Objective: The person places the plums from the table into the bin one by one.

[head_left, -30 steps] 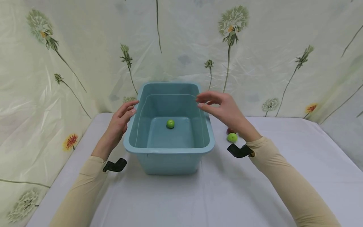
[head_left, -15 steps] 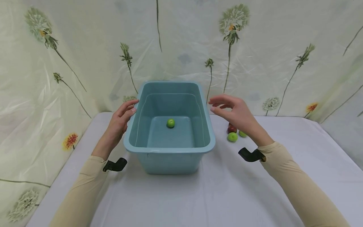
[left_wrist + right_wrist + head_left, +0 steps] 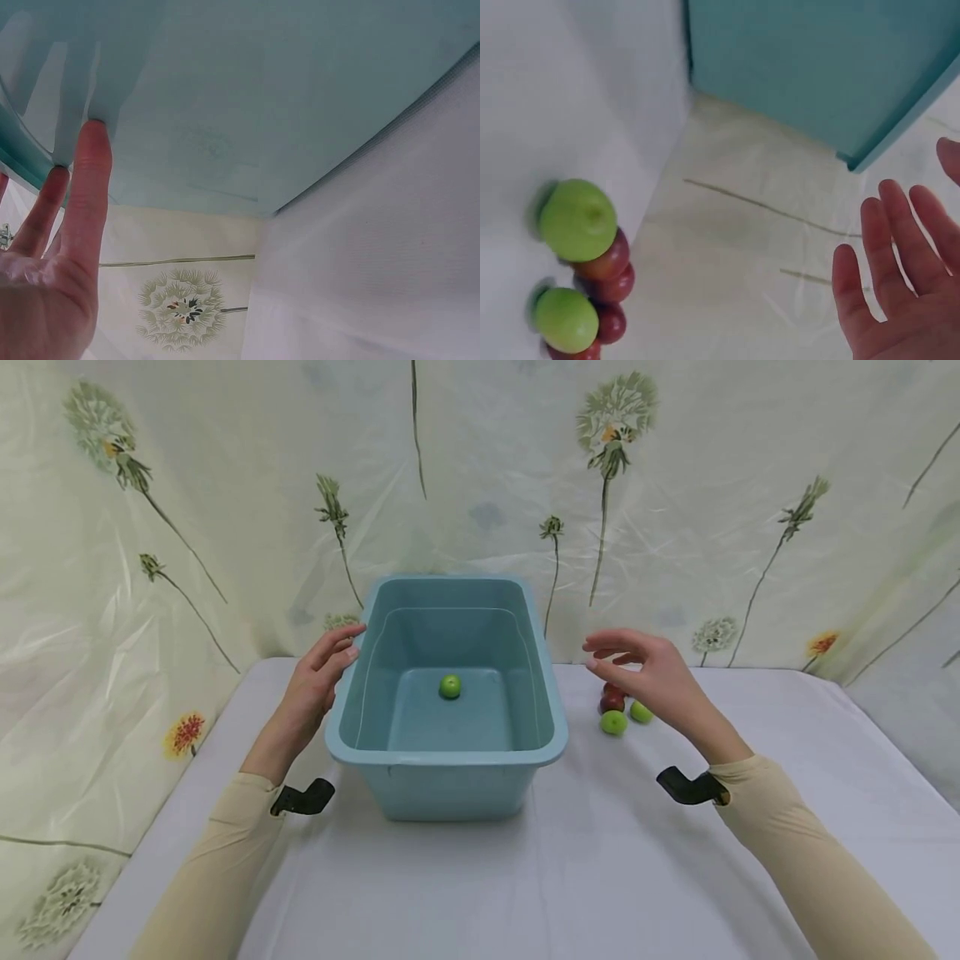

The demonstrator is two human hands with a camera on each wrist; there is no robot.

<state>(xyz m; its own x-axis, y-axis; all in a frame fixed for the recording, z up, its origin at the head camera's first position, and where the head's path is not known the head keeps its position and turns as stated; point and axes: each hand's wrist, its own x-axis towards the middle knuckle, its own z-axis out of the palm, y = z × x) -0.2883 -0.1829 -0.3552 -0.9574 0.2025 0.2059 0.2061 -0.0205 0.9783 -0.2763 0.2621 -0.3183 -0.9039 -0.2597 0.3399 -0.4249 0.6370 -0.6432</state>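
A blue plastic tub [image 3: 450, 789] stands on the table, and one green apple [image 3: 450, 686] lies on its floor. At the tub's left rim my left hand [image 3: 309, 697] keeps its fingers extended; in the left wrist view fingertips touch or nearly touch the outer wall. My right hand [image 3: 660, 681] hovers in the air right of the tub, fingers loosely bent and holding nothing. Below it on the table sit a green apple [image 3: 613, 722], a second green apple [image 3: 641, 712] and dark red fruits [image 3: 612, 702]. The right wrist view shows several red fruits [image 3: 611, 283] clustered beside the green apples.
White cloth [image 3: 450, 893] covers the table. A plastic sheet with printed dandelions [image 3: 480, 460] hangs behind it and along the left side. Each wrist carries a black camera mount, on the left [image 3: 303, 797] and on the right [image 3: 692, 787].
My right hand has moved right, from over the tub's right rim to above the fruit group, uncovering more of the fruits. The left hand and tub stay put.
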